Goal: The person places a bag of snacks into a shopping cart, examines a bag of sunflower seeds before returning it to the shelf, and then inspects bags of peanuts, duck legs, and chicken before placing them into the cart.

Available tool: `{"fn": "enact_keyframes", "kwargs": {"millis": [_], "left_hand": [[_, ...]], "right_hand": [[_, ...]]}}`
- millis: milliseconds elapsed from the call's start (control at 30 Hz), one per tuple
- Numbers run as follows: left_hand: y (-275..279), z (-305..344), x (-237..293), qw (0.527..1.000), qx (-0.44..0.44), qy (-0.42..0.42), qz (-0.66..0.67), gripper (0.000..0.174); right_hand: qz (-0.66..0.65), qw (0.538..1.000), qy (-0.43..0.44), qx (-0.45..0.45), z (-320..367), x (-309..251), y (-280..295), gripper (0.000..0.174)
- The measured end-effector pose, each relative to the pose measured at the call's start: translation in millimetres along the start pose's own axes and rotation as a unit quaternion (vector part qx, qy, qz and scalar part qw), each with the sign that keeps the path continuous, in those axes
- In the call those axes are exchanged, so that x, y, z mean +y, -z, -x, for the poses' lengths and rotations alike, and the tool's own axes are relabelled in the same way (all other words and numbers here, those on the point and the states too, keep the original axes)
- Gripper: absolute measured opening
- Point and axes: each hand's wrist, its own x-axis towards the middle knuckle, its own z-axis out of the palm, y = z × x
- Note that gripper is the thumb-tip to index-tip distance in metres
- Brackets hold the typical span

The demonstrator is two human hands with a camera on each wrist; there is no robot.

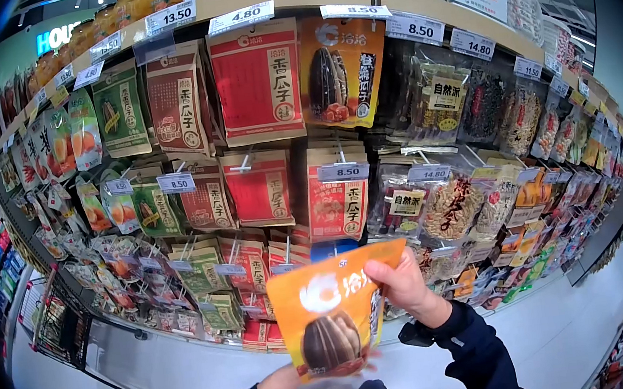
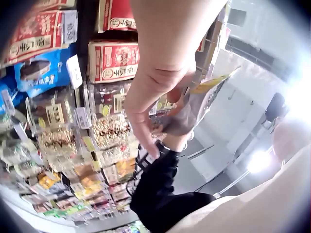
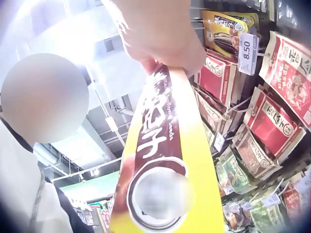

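Between thumb and fingers, my right hand (image 1: pixel 402 282) pinches the upper right corner of an orange bag of sunflower seeds (image 1: pixel 329 319). Its front faces me, slightly tilted. In the right wrist view the yellow side of the bag (image 3: pixel 201 160) hangs below the right hand (image 3: pixel 163 36). The left hand (image 1: pixel 281 383) is low behind the bag, which hides most of it in the head view. From the left wrist, the left hand (image 2: pixel 158 82) shows loosely bent fingers close to the bag's grey lower part (image 2: pixel 184 119).
A shelf rack with hanging snack bags stands ahead. Red seed bags (image 1: pixel 257 85) and a similar orange bag (image 1: pixel 344 72) hang at the top, under price tags (image 1: pixel 241 18). Jars (image 1: pixel 133 7) line the shelf above. A shopping cart (image 1: pixel 64 319) stands at left.
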Motion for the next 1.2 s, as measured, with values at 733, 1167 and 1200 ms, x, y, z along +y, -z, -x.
{"fn": "enact_keyframes", "kwargs": {"millis": [733,1167,1200], "left_hand": [[-145,-121,374,0.506,0.180,-0.455,-0.710,0.026],[-138,-122,371,0.739,0.136,-0.457,-0.475,0.047],[-139,-123,371,0.739,0.135,-0.467,-0.467,0.047]], "right_hand": [[0.088,0.983,0.127,0.102,-197,-134,40,0.026],[-0.034,0.977,0.175,0.116,-249,-144,51,0.025],[-0.038,0.974,0.194,0.106,-253,-143,50,0.023]]}}
